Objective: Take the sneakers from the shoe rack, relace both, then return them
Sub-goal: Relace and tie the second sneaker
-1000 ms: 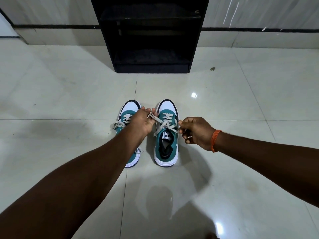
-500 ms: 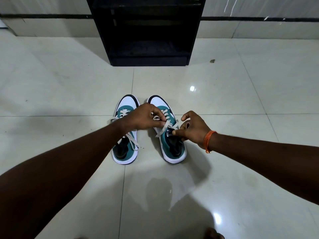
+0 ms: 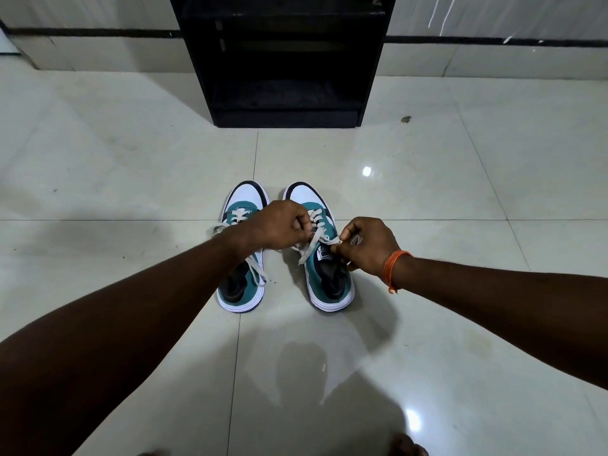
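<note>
Hands work over the right sneaker [image 3: 324, 255] on the tiled floor [image 3: 460, 225]: left hand [image 3: 279, 227] is curled, fingers pinched on one lace end [image 3: 307, 250], and right hand [image 3: 365, 246] pinches the other end at the tongue. Recommended: keep equal tension on both ends w/ pull outward and low, seat each crossing flat before tying, approx. symmetrical. Left sneaker [image 3: 241, 258] sits just beside, laces trailing loose over its side, so likely needs tying; empty black shoe rack [image 3: 283, 60] stands beyond for return.

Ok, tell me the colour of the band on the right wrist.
Orange wrist band, seen in the head view.
</note>
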